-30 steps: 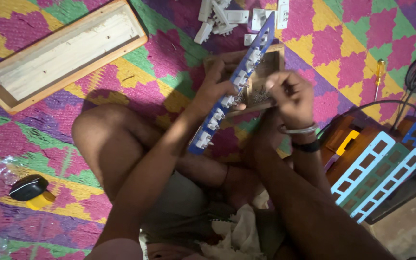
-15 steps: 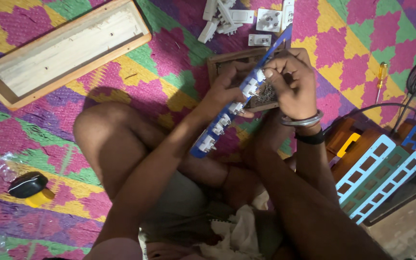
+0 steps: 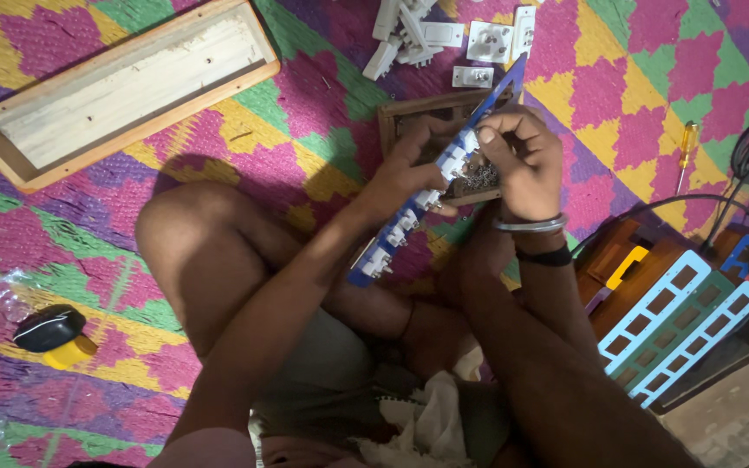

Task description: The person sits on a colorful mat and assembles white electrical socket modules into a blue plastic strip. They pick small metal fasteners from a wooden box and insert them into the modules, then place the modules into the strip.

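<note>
Over the small wooden box (image 3: 418, 113), left hand (image 3: 400, 178) clamps the blue switch plate (image 3: 431, 186) tilted, steadying it while right hand (image 3: 522, 160) fingers pinch its upper part.

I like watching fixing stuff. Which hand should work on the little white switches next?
Probably the right hand: its fingers already pinch at a switch on the blue strip, while the left hand grips the strip, steadying it.

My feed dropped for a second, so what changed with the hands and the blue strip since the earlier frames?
The blue switch strip has been tilted steeper, its far end now up by the white switch parts. The right hand moved from beside the strip onto its upper part. The left hand still grips the middle. Wooden box and coloured frames unchanged.
</note>
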Demonstrator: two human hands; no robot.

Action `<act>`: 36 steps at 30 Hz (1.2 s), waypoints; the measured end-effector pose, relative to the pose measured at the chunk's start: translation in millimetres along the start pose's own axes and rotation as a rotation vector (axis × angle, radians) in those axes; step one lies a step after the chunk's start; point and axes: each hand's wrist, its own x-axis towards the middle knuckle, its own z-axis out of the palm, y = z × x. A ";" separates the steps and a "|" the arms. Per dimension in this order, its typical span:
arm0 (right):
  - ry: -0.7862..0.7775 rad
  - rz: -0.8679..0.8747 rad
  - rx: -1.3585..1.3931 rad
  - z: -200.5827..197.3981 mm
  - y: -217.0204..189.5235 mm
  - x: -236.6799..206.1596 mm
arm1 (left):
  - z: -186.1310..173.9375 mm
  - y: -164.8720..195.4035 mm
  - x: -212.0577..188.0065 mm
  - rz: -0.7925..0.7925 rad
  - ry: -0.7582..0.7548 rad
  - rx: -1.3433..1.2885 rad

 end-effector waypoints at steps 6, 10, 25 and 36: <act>0.078 -0.201 -0.217 5.3 6.0 -8.8 | 1.7 -4.2 1.4 -0.037 0.005 -0.128; 0.084 -0.105 -0.145 2.7 9.0 -9.6 | 3.3 -1.4 -0.4 -0.125 0.001 -0.221; 0.162 -0.308 -0.248 20.6 -12.9 -14.5 | 3.7 -6.3 2.3 -0.033 0.027 -0.077; 0.295 -0.115 -0.087 17.5 13.1 -8.8 | 8.2 -2.0 0.5 0.040 0.015 0.026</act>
